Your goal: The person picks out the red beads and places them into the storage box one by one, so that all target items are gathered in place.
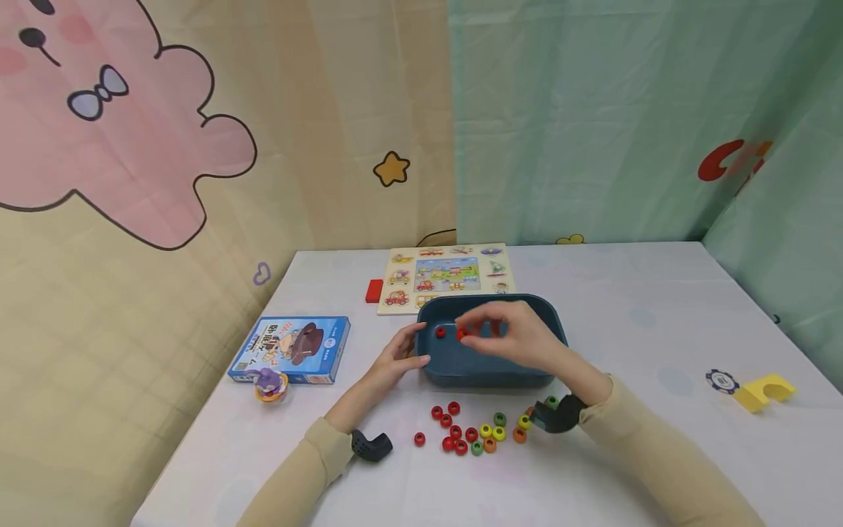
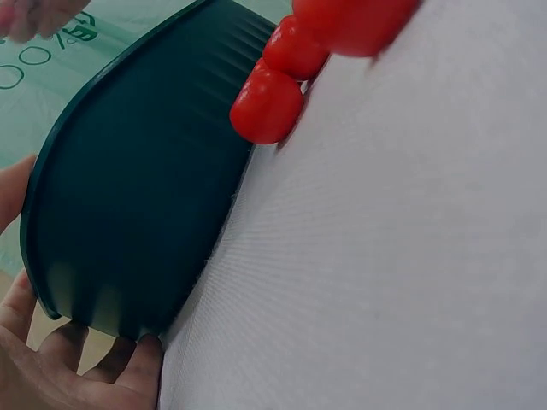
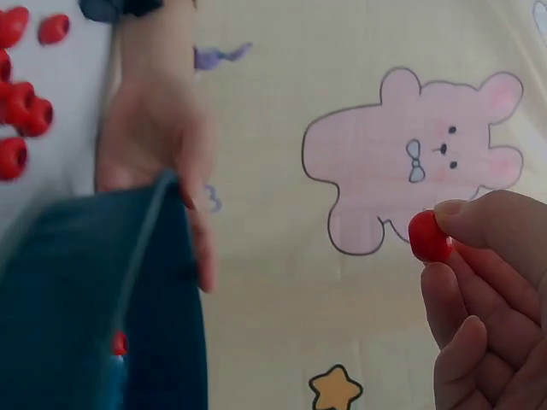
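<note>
A dark blue-green plastic bin (image 1: pixel 490 381) stands on the table, and my left hand (image 1: pixel 397 353) holds its left end. Around that end, the left wrist view shows my fingers (image 2: pixel 128 371) against the wall and rim. Over the bin's inside, my right hand (image 1: pixel 516 335) pinches a red bead (image 3: pixel 430 237) between thumb and fingertips. Another red bead (image 1: pixel 440 332) lies in the bin. In front of the bin are several loose beads: red ones (image 1: pixel 455 432), yellow ones (image 1: pixel 486 430), green ones (image 1: pixel 500 419) and orange ones (image 1: pixel 489 445). My right wrist partly covers the rightmost beads.
Behind the bin lies a wooden picture puzzle board (image 1: pixel 395 278) beside a red block (image 1: pixel 374 290). At left are a blue box (image 1: pixel 290 348) and a small purple toy (image 1: pixel 268 383). A poker chip (image 1: pixel 722 381) and a yellow arch block (image 1: pixel 764 392) lie at right.
</note>
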### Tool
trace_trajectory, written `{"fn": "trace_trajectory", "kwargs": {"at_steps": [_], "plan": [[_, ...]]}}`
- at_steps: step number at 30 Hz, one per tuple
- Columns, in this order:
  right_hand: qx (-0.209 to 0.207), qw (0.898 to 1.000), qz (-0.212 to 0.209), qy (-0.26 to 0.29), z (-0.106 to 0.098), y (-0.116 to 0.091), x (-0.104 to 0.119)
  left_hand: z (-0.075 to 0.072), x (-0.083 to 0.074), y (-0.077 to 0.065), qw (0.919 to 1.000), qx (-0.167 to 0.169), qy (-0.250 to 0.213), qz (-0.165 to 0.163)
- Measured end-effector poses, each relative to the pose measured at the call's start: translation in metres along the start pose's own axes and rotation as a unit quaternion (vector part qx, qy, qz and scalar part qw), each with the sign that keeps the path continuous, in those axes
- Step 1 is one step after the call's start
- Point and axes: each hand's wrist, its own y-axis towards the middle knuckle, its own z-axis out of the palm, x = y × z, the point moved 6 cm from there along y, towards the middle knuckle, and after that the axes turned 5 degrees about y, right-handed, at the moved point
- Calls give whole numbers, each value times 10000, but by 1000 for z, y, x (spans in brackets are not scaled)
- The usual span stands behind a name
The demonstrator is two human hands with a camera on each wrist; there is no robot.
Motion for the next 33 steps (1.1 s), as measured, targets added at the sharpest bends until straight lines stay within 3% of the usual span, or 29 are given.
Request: {"fn": "trace_trajectory", "kwargs": {"at_steps": [4, 10, 17, 21, 28, 33], "plan": [[-113, 9987, 504, -32, -12, 34, -24, 0, 2, 1, 10000, -12, -22, -6], [303, 9914, 1247, 268, 3, 61, -80, 0, 5, 2, 10000, -35, -57, -31], [825, 9691, 2101, 998, 31, 58, -127, 0, 3, 2, 10000, 18, -50, 64], [869, 9654, 2223, 1054, 36, 55, -140, 1, -2, 2, 9998, 65, 8, 162], [1528, 9573, 2384, 584, 48, 46, -149, 1, -2, 1, 9999, 45, 76, 95], [1680, 9595, 2261, 109, 53, 45, -156, 1, -2, 0, 9999, 30, 131, 62]]}}
